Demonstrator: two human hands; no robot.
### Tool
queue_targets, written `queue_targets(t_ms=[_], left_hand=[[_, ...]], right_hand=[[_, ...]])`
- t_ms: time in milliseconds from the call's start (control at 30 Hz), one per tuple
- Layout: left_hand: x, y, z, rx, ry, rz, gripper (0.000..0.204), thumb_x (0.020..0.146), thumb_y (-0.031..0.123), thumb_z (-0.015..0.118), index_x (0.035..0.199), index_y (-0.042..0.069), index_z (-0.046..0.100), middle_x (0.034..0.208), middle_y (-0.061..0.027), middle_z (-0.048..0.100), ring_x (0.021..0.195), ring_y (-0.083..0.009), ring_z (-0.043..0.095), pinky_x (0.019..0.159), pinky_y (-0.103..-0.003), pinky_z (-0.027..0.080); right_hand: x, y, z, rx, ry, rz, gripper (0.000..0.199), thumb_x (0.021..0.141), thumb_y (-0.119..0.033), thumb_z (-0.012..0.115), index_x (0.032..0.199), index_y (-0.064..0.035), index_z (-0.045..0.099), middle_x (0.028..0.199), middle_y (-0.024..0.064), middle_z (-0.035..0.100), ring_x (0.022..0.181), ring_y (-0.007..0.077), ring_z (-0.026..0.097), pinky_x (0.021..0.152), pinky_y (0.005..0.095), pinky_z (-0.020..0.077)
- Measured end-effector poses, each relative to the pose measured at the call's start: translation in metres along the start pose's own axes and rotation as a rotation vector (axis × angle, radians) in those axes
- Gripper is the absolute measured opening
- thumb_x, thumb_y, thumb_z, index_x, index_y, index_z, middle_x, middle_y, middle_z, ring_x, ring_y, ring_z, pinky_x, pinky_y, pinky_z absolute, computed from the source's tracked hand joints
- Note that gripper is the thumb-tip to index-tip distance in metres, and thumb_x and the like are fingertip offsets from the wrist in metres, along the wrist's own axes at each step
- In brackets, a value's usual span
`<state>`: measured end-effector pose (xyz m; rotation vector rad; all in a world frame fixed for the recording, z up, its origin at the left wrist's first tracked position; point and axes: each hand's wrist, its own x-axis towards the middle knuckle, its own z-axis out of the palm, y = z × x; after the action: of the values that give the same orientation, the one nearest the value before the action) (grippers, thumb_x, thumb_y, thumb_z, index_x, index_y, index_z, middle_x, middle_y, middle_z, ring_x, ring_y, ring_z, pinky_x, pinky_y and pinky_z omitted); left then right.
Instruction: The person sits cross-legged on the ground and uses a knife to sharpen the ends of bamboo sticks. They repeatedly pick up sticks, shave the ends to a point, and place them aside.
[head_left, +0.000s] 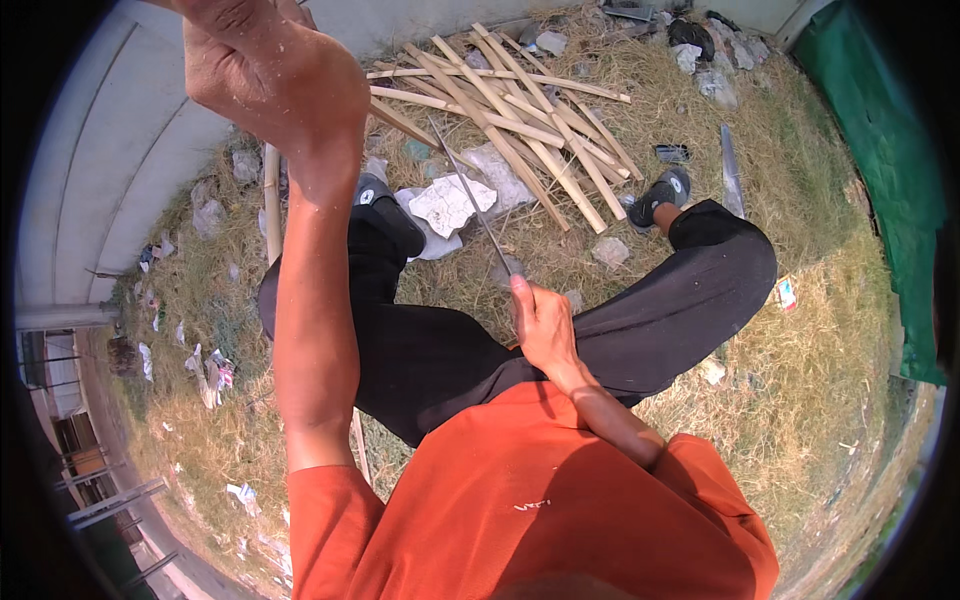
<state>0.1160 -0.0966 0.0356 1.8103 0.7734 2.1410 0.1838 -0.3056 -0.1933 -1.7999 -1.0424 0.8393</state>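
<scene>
My left hand (270, 85) is raised close at the upper left, with its fingers curled. The frame's top edge cuts off part of it, so whatever it holds cannot be seen. In front of my lap, my right hand (545, 325) is closed round the lower end of a long, thin knife (472, 200). Its narrow dark blade slants up and to the left, over a flat whitish stone slab (452, 205) on the ground. Beyond the blade lies a loose pile of split bamboo strips (530, 120), crossing one another.
A light-coloured pole (272, 205) shows beside my left forearm. A grey metal strip (732, 170) lies near my right shoe (662, 190). Green sheeting (880, 170) hangs at the right, and a pale wall (110, 150) stands at the left. Litter and stones dot the dry grass.
</scene>
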Motion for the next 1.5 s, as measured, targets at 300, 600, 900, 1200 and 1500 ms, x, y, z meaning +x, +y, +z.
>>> queue_targets(t_ms=[300, 600, 900, 1200, 1500], left_hand=[[0.039, 0.009, -0.025, -0.069, -0.169, -0.030, 0.062, 0.098, 0.063, 0.024, 0.086, 0.005, 0.044, 0.057, -0.0078, 0.046, 0.046, -0.0167, 0.047, 0.064, -0.042, 0.053], [0.057, -0.026, -0.040, -0.387, -0.280, -0.143, 0.041, 0.096, 0.042, 0.055, 0.085, 0.004, 0.046, 0.051, -0.0047, 0.040, 0.041, -0.0187, 0.047, 0.067, -0.046, 0.055], [0.050, -0.029, -0.025, -0.339, -0.121, -0.172, 0.051, 0.090, 0.049, 0.062, 0.082, 0.003, 0.041, 0.057, -0.0021, 0.035, 0.041, -0.0114, 0.033, 0.046, -0.032, 0.036], [0.052, -0.020, -0.034, -0.431, -0.137, -0.124, 0.054, 0.097, 0.057, 0.041, 0.083, 0.005, 0.040, 0.070, -0.0028, 0.036, 0.045, -0.0095, 0.031, 0.039, -0.024, 0.027], [0.052, -0.032, -0.045, -0.349, -0.116, -0.088, 0.052, 0.095, 0.062, 0.042, 0.080, 0.013, 0.044, 0.051, 0.0083, 0.025, 0.038, -0.0059, 0.028, 0.035, -0.022, 0.026]], right_hand=[[0.009, -0.028, -0.040, 0.744, -0.464, 0.438, 0.057, 0.101, -0.051, 0.039, 0.072, -0.0030, 0.050, 0.050, -0.0047, 0.034, 0.040, 0.0051, 0.032, 0.037, 0.0224, 0.0252], [0.002, -0.028, -0.038, 0.159, -0.314, 0.091, 0.054, 0.100, -0.044, 0.045, 0.067, -0.0013, 0.054, 0.051, 0.0037, 0.047, 0.048, 0.0107, 0.048, 0.049, 0.0313, 0.0388], [-0.017, -0.050, -0.032, 0.504, -0.075, -0.276, 0.046, 0.103, -0.036, 0.035, 0.078, -0.0015, 0.053, 0.054, 0.0023, 0.046, 0.045, 0.0111, 0.044, 0.045, 0.0272, 0.0340], [0.012, -0.010, 0.005, 0.108, -0.191, -0.056, 0.062, 0.101, -0.050, 0.035, 0.067, -0.0007, 0.051, 0.048, 0.0053, 0.043, 0.043, 0.0163, 0.045, 0.048, 0.0329, 0.0385], [0.002, -0.059, -0.037, 0.817, -0.435, 0.323, 0.060, 0.098, -0.058, 0.037, 0.074, -0.0035, 0.047, 0.050, -0.0044, 0.033, 0.038, 0.0050, 0.028, 0.039, 0.0220, 0.0277]])
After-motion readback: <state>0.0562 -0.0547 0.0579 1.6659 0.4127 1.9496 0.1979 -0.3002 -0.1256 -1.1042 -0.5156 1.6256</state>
